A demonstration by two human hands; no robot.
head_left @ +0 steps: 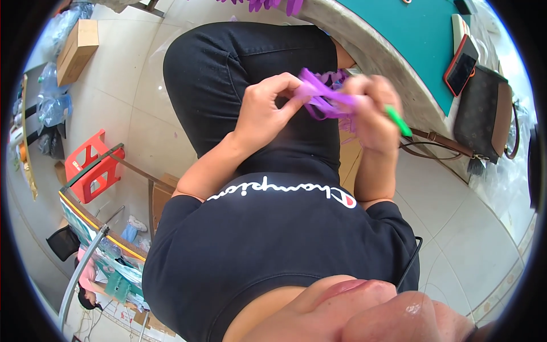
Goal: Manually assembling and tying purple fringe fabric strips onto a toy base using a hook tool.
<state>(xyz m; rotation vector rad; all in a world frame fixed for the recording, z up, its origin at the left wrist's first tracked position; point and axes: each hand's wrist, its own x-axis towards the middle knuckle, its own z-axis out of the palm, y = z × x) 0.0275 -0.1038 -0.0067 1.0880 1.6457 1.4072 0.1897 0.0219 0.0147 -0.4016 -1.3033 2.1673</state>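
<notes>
Between my hands, above my lap, stretches a looped purple ribbon-like strip [326, 102], smeared in places by motion. My left hand [264, 106] pinches one side of it between thumb and fingertips. My right hand [373, 111] is closed at the strip's other side, its fingers blurred. A bright green handle-like piece [398, 121] sticks out from the right hand's palm side; what it belongs to is hidden in the fist. More purple pieces [348, 126] with fringed edges hang just behind and below the strip, near my knee.
A green-topped table [393, 40] curves along the upper right, with a phone [460, 65] on it. A brown handbag [482, 114] lies by its edge. Purple pieces [268, 4] show at the top. A red stool [93, 166] and a cardboard box [78, 51] stand left. Another person [87, 276] sits lower left.
</notes>
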